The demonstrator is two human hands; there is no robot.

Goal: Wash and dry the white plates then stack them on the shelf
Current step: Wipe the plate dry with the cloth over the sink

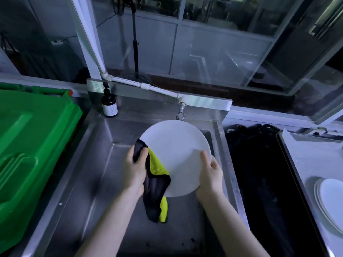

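Running dim and bluish, wide-angle
Glowing brightest on the white plate (178,156) and steel sink (104,173), sinking to black right of it, bending straight lines toward the edges, smearing the window glass (219,52) with pale reflections

The cloth (156,184) covers the lower-left rim of the plate (176,154), and the right hand (211,175) only shows its thumb, fingers tucked behind. The stack of plates (330,199) gets chopped off by the right edge, and the bottle (109,104) label's too tiny to read.
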